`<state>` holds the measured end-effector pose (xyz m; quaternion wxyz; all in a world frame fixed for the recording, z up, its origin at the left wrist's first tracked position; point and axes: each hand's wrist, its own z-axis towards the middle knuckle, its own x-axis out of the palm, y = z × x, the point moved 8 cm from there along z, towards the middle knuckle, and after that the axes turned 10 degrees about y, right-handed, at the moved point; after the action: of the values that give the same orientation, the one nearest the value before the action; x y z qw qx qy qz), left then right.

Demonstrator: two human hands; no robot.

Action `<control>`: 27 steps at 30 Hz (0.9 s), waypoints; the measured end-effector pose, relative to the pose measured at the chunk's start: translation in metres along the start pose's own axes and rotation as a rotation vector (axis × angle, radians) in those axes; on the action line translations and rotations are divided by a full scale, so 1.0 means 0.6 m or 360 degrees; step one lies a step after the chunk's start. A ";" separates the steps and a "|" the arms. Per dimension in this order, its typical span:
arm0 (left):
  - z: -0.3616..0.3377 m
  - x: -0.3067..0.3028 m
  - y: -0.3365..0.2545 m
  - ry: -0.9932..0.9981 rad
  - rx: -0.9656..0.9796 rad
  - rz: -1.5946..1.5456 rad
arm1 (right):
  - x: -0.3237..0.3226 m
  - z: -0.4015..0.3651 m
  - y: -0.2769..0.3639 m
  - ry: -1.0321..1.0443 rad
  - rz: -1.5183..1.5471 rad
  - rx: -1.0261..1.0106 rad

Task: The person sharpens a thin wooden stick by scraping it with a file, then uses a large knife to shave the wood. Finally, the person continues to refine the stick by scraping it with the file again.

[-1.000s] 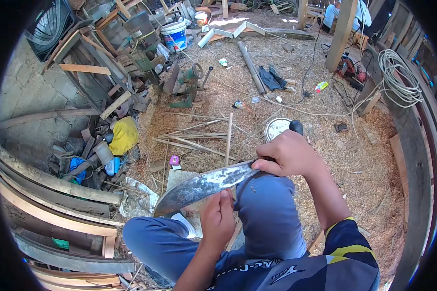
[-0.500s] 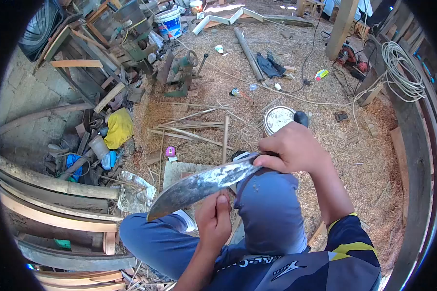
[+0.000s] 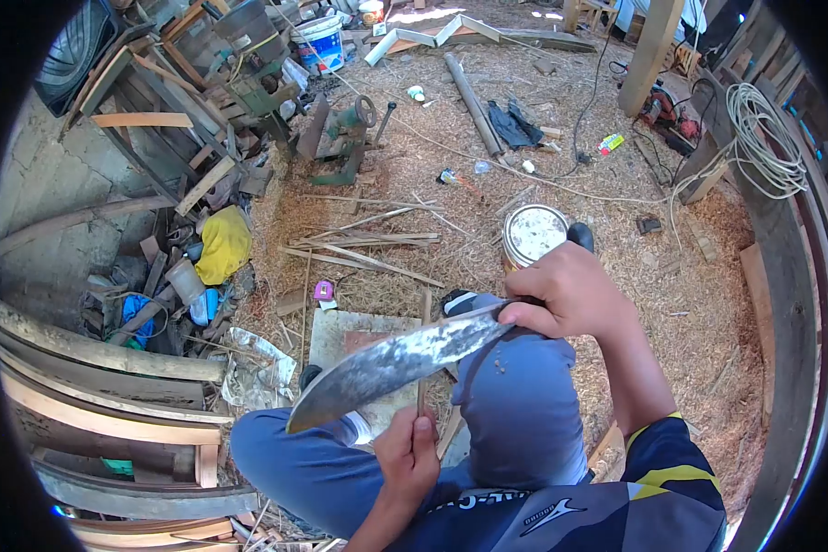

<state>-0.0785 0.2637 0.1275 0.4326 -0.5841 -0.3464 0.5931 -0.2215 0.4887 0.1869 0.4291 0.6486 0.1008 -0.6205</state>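
My right hand (image 3: 570,290) is closed around the handle end of a broad, curved machete (image 3: 391,363). The blade runs left and toward me, its grey surface blotched, with the tip near my left knee. In my left hand (image 3: 408,455) I grip a thin wooden stick (image 3: 423,394) between thumb and curled fingers. The stick points away from me and passes behind the blade, its far end showing just past the upper edge. Both hands are over my lap, the right one beside my raised knee (image 3: 520,396).
A board (image 3: 329,336) lies on the ground ahead, with a pink tape measure (image 3: 324,291) at its corner. Thin wood strips (image 3: 368,241) are scattered beyond. A round can (image 3: 534,232) stands near my right hand. Curved timbers (image 3: 110,345) line the left.
The stick has been drawn back toward me, so less of it shows beyond the blade. The machete and right hand have shifted slightly right and nearer.
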 end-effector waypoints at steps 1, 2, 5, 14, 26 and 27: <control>-0.012 -0.002 0.014 0.0025 -0.0053 -0.0013 | 0.003 -0.004 -0.006 0.0000 0.0007 0.0021; -0.019 0.000 0.026 0.0053 -0.0110 -0.0028 | 0.004 -0.006 -0.011 0.0003 0.0015 0.0044; -0.012 0.004 0.025 0.0080 -0.0183 -0.0070 | 0.005 -0.007 -0.010 0.0006 -0.0017 0.0077; 0.062 0.005 -0.018 -0.0179 -0.0171 -0.0240 | 0.011 0.022 0.025 0.0063 -0.0047 0.0004; 0.051 -0.017 -0.054 -0.0207 0.0361 0.0200 | 0.016 0.030 0.029 0.0083 0.0058 -0.0136; 0.047 -0.015 -0.049 -0.0141 0.0272 0.0138 | 0.012 0.026 0.026 0.0068 0.0083 -0.0129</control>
<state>-0.1036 0.2691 0.1600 0.4391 -0.5325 -0.2878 0.6639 -0.2210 0.4659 0.1892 0.4689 0.6462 0.1180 -0.5905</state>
